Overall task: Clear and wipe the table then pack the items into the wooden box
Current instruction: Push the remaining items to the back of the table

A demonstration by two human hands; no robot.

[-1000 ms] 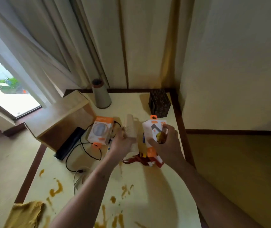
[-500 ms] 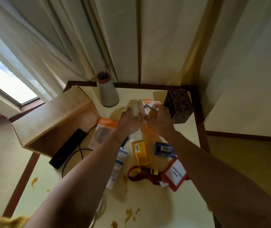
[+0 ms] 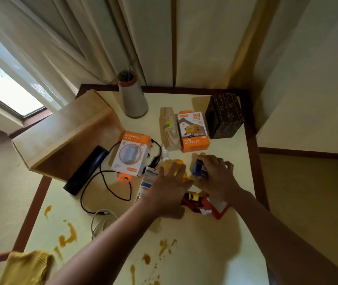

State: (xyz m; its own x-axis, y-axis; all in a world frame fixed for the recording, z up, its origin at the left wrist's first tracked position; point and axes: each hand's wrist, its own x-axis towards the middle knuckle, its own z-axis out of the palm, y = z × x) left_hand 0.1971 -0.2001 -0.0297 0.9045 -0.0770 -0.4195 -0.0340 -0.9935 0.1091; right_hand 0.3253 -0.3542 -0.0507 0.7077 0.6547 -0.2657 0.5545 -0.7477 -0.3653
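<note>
The wooden box (image 3: 65,130) lies on its side at the table's left, its opening towards me. My left hand (image 3: 170,186) rests with fingers spread flat over a small yellow box (image 3: 181,169) mid-table. My right hand (image 3: 215,175) curls its fingers around a small blue box (image 3: 199,170) just to the right. A stack of paper cups (image 3: 170,130) and an orange charger box (image 3: 194,130) lie side by side behind them. A second charger box (image 3: 131,155) lies by the wooden box. A yellow cloth (image 3: 26,266) sits at the near left corner.
Orange stains (image 3: 67,237) dot the near half of the table (image 3: 205,243). A grey cone (image 3: 132,99) and a dark patterned box (image 3: 224,116) stand at the back. A black bar (image 3: 85,169), black cable (image 3: 106,182), white cable (image 3: 102,221), white tube (image 3: 147,179) and red badge (image 3: 215,206) lie around.
The cup stack and the orange charger box left my hands and now lie at the back beside the dark box. Both hands came back towards me onto the small yellow and blue boxes.
</note>
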